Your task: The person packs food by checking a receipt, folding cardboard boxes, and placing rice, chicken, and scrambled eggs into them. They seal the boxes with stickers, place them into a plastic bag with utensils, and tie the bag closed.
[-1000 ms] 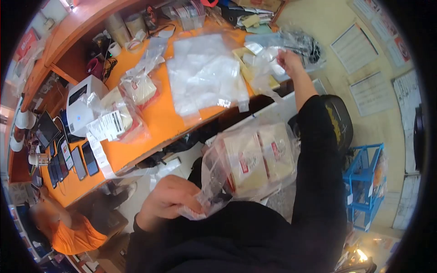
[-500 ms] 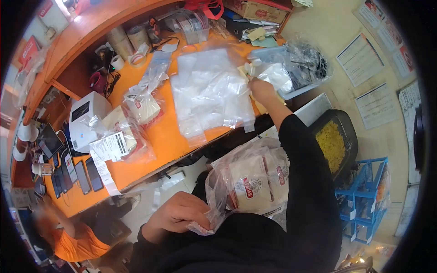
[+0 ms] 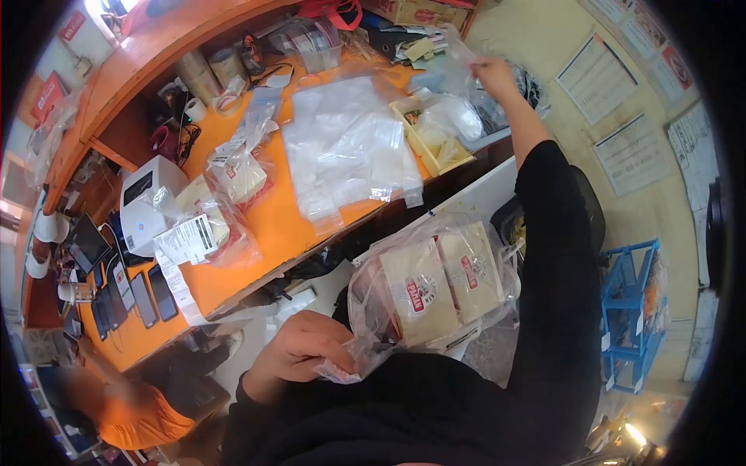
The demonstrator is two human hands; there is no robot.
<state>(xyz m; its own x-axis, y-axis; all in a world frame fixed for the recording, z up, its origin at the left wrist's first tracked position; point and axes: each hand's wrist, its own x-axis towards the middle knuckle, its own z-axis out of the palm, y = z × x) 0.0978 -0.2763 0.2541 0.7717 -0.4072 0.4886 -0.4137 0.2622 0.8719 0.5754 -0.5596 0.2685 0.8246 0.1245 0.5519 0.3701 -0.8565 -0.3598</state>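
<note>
My left hand (image 3: 311, 346) is closed on the gathered edge of a clear plastic bag (image 3: 369, 307) in front of my body. Inside the bag stand two cream paper packs (image 3: 416, 291) with red and black printing. My right hand (image 3: 495, 76) is stretched far forward above a light-blue bin (image 3: 491, 140) that holds clear and black plastic packaging (image 3: 497, 113). Its fingers pinch a thin, see-through plastic piece (image 3: 460, 53), whose exact kind I cannot make out. Just left of the bin lies an open yellow box (image 3: 426, 147) with small items inside.
Flat clear bags (image 3: 342, 147) are stacked on the orange desk (image 3: 272, 233). Left of them are bagged packs with receipts (image 3: 190, 242), a white printer (image 3: 148, 203) and several phones (image 3: 140, 295). A blue rack (image 3: 628, 311) stands right. A person in orange (image 3: 148, 415) is at lower left.
My right hand has moved from the yellow box up and right over the bin, now with see-through plastic in its fingers. The yellow box is uncovered. My left hand keeps its grip on the bag.
</note>
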